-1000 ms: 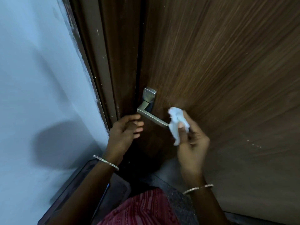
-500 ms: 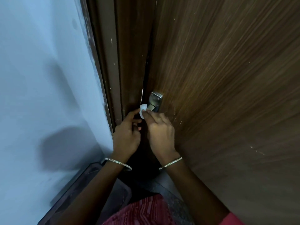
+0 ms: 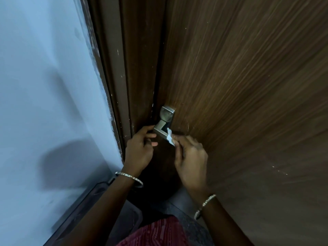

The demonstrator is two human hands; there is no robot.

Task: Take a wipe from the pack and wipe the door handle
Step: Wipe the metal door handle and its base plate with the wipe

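A brushed-metal door handle [image 3: 164, 119] sits on the brown wooden door [image 3: 248, 86], its lever pointing right. My right hand [image 3: 190, 157] pinches a small crumpled white wipe [image 3: 170, 137] and presses it on the lever, hiding most of the lever's length. My left hand [image 3: 140, 147] is just left of the handle. Its index finger touches the lever's corner, its other fingers are loosely curled, and it holds nothing. No wipe pack is in view.
The dark door frame [image 3: 124, 77] runs beside a pale blue wall [image 3: 44, 86] on the left. A dark bin or tray [image 3: 99, 197] stands on the floor below my left arm. Red patterned cloth [image 3: 156, 233] shows at the bottom edge.
My right hand carried the wipe from the lever's free end to its base by the plate, then slid it back right along the lever. My left hand stayed by the handle's corner.
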